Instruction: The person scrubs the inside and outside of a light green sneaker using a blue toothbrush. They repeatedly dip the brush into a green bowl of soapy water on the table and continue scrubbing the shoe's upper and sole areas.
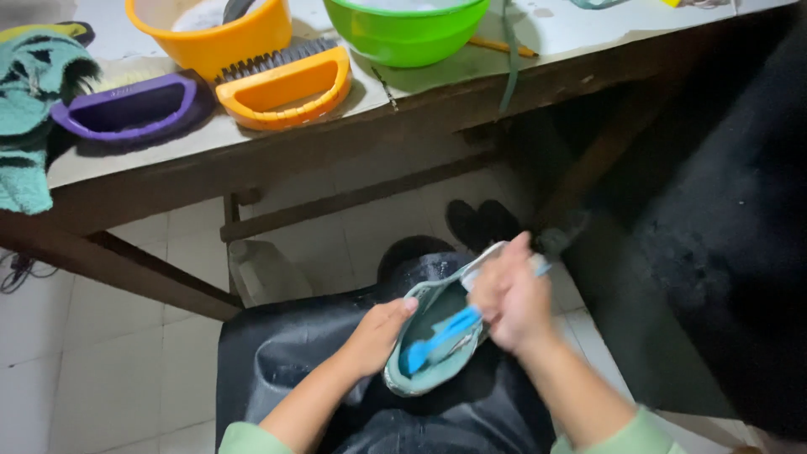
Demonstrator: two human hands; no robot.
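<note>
On the lap, 1 shoe, 1 blue brush, 2 hands.

Person wears pale green long-sleeve top, sleeves pushed up to elbows approx.; forearms bare, left hand & right hand without gloves; black glossy apron on lap.

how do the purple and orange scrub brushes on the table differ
The purple brush lies farther left, beside a teal cloth; the orange brush sits against the orange basin. The orange brush's dark bristles show along its back edge; the purple one's are pale. Both have loop handles and rest on the table.
</note>
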